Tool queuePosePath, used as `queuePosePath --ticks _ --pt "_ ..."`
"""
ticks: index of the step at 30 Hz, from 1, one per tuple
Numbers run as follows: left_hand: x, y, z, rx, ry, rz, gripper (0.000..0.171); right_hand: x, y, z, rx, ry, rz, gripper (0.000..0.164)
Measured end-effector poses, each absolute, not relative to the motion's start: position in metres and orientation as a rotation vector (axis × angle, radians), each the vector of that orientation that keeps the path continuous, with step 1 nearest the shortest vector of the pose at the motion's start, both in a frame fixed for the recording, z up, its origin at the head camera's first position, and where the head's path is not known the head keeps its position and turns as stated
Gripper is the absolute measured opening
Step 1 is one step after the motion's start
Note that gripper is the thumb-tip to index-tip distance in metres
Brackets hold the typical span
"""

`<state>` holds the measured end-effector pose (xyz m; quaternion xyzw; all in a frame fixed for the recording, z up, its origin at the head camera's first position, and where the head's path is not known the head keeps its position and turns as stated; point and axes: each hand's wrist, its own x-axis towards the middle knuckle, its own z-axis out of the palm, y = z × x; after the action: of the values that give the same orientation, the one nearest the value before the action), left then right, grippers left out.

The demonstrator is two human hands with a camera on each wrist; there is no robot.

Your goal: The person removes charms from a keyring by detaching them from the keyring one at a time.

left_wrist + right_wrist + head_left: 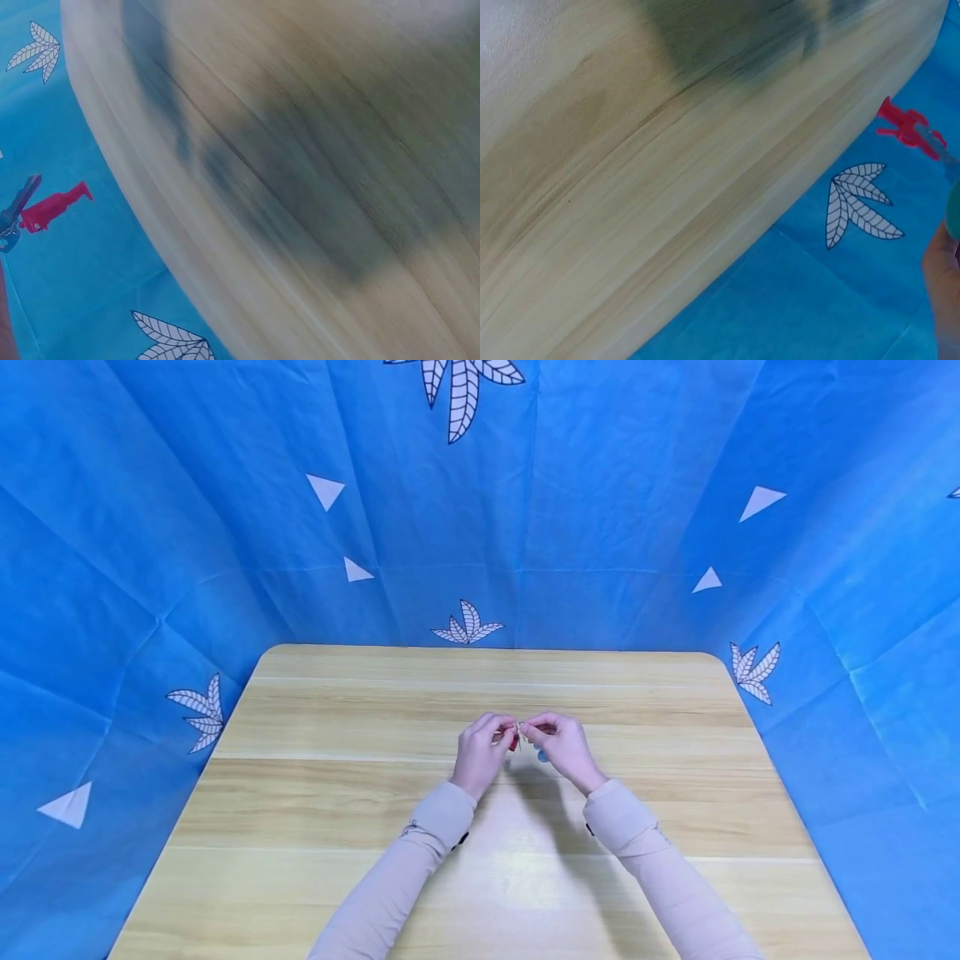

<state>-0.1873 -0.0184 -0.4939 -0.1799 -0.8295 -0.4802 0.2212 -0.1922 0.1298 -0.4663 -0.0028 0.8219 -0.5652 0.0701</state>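
Observation:
Above the table, my left hand [480, 753] and right hand [564, 747] meet fingertip to fingertip, both pinching a small key ring [519, 727]. A red trinket [514, 742] hangs from it by the left fingertips; the left wrist view shows this red figure-shaped trinket [56, 206] beside a metal key [24, 196]. Under the right fingers a blue rounded piece [542, 755] peeks out, seen as a teal edge [953, 214] in the right wrist view. Fingers hide most of the ring, and I cannot tell which part each hand pinches.
The wood-grain table [315, 810] spreads out below the hands, with their shadows on it. A blue cloth [585, 510] printed with white leaves and triangles hangs behind the table and along both sides. Light sleeves [442, 818] cover both forearms.

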Motion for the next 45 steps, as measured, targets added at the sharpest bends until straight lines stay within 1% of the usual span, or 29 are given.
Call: queuePosePath --ticks 6,15,24,27,32,35,39,45 --pt "-0.191 -0.018 -0.499 -0.482 -2.227 -1.444 0.007 -0.194 0.131 -0.464 -0.017 2.458 -1.699 0.017" --pt "-0.194 -0.020 -0.499 -0.418 -2.129 -1.696 0.007 -0.196 0.129 -0.459 0.008 2.403 -1.741 0.020" --pt "-0.183 -0.020 -0.470 -0.386 -2.066 -1.804 0.006 -0.196 0.132 -0.458 0.075 2.324 -1.771 0.020" --pt "-0.183 -0.018 -0.469 -0.340 -2.025 -1.930 0.006 -0.196 0.133 -0.457 0.101 2.301 -1.788 0.020" --pt "-0.183 -0.019 -0.474 -0.172 -2.017 -2.158 0.012 -0.195 0.132 -0.457 0.120 2.261 -1.814 0.022" --pt "-0.187 -0.020 -0.485 -0.110 -2.047 -2.210 0.015 -0.194 0.132 -0.458 0.120 2.259 -1.815 0.022" --pt "-0.194 -0.020 -0.495 -0.125 -2.115 -2.234 0.018 -0.194 0.133 -0.458 0.129 2.274 -1.813 0.021" --pt "-0.199 -0.019 -0.486 -0.259 -2.257 -2.031 0.018 -0.196 0.135 -0.457 0.123 2.329 -1.790 0.022"
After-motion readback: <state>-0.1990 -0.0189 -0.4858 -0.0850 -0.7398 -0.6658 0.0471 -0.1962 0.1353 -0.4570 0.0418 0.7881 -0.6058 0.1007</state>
